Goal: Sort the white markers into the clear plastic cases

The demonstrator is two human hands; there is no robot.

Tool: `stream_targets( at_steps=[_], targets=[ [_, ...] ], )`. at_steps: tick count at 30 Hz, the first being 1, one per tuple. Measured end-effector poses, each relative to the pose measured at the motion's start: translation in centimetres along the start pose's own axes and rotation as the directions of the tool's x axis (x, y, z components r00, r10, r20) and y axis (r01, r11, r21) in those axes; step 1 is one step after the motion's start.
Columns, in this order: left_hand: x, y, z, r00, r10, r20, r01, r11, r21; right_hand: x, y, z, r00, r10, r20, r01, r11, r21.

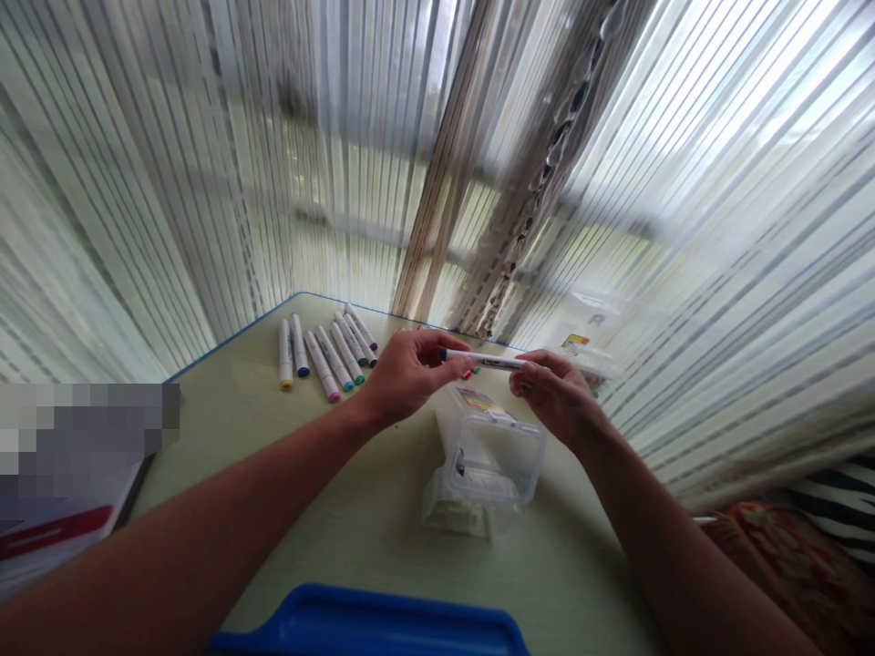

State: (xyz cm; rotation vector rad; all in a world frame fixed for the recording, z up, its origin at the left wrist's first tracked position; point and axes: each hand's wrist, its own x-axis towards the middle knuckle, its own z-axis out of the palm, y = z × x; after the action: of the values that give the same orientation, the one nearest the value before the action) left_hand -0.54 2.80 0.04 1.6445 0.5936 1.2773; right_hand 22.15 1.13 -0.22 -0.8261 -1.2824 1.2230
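Note:
Between my two hands, a white marker (498,363) with a dark blue end is held level above the table. My left hand (418,369) pinches it near the blue end. At its other end the fingers of my right hand (557,394) are closed on it. Just below the marker a clear plastic box (496,456) lies on its side, its open mouth toward me. Left of my left hand, several white markers (334,357) with coloured ends lie in a loose row. Small red items behind my left hand are mostly hidden.
A second clear container (591,360) stands beyond my right hand. Along the near edge lies a blue tray (403,624). A printed item with a red band (58,533) is at left. Sheer striped curtains (355,164) hang behind the table (328,483).

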Motion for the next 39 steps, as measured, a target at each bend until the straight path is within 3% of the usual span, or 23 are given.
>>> stream_targets(
  at_steps=[12,18,24,29,39],
  targets=[
    [-0.3,0.6,0.0,1.000,0.019,0.022,-0.019,0.999,-0.028,-0.3,0.5,0.5,0.998,0.053,0.035,-0.056,0.996,0.070],
    [-0.5,1.5,0.1,1.000,-0.010,-0.003,0.010,0.999,-0.041,-0.3,-0.5,0.8,1.000,0.004,0.008,-0.004,0.999,0.043],
    [-0.4,2.1,-0.1,0.996,-0.056,-0.067,0.045,0.987,-0.153,-0.9,-2.1,1.7,0.992,-0.113,-0.053,0.109,0.991,-0.078],
    [-0.2,1.7,-0.3,0.995,-0.086,-0.045,0.074,0.975,-0.212,-1.3,-3.4,2.5,0.976,-0.199,-0.085,0.177,0.961,-0.212],
    [-0.5,2.1,-0.2,0.998,-0.061,0.016,0.063,0.969,-0.238,-4.0,-5.5,3.8,0.966,-0.235,-0.110,0.182,0.915,-0.359]
  ],
)
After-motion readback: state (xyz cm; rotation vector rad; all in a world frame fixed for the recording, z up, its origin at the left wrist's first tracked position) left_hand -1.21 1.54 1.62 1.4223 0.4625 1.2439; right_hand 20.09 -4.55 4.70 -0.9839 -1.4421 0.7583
